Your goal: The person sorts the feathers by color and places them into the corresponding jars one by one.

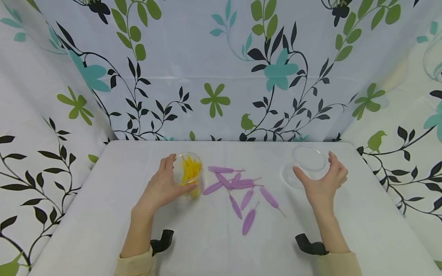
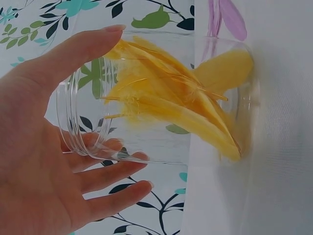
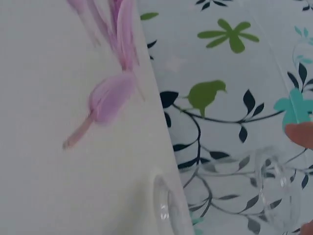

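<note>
My left hand holds a clear jar near its rim, thumb on one side and fingers on the other. Yellow feathers fill part of that jar, which stands upright on the table. A second clear jar, with nothing visible inside, stands at the right. Around it my right hand is spread, thumb on its left and fingers on its right; a gap shows between thumb and jar in the right wrist view. Between the jars lie several loose purple feathers.
The white table ends at a hanging patterned cloth along the back. More of this leaf-print cloth hangs at both sides. Black curved pieces sit at the wrists.
</note>
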`<state>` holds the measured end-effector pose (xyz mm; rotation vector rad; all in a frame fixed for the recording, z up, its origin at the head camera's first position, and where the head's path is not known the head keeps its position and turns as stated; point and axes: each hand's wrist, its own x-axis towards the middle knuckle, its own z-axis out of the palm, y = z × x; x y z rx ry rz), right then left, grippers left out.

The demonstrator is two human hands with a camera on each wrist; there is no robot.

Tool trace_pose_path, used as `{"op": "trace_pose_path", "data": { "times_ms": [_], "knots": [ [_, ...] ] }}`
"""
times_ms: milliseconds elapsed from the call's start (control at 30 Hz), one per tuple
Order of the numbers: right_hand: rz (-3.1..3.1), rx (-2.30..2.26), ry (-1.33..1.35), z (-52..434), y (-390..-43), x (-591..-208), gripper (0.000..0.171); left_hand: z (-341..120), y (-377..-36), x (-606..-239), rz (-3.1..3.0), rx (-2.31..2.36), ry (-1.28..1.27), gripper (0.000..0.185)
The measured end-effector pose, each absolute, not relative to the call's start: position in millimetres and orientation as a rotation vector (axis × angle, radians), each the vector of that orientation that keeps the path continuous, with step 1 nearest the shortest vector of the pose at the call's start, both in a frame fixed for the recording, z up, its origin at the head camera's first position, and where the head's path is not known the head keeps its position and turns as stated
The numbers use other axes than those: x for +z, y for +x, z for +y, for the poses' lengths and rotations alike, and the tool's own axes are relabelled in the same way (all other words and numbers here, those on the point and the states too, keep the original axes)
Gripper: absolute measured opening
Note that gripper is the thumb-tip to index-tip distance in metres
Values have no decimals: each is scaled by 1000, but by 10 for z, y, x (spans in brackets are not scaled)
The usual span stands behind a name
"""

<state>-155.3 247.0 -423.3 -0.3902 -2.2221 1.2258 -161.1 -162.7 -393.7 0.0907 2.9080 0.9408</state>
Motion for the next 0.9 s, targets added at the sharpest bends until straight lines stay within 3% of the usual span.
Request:
{"op": "trace_pose_path", "data": {
  "times_ms": [200, 700, 800, 900],
  "knots": [
    [-2398, 1370, -388, 2749, -1702, -4468, 118, -1655, -1613, -3949, 2918, 928, 92, 113],
    [-2509, 1491, -215, 2847, -1733, -4539, 115, -1602, -1607, -3917, 2999, 949, 142, 118],
    [-2538, 1524, -187, 2853, -1719, -4519, 116, -1530, -1572, -3843, 3097, 1073, 212, 110],
    [-2567, 1545, -160, 2856, -1713, -4504, 116, -1385, -1516, -3759, 3161, 1285, 328, 89]
  ]
}}
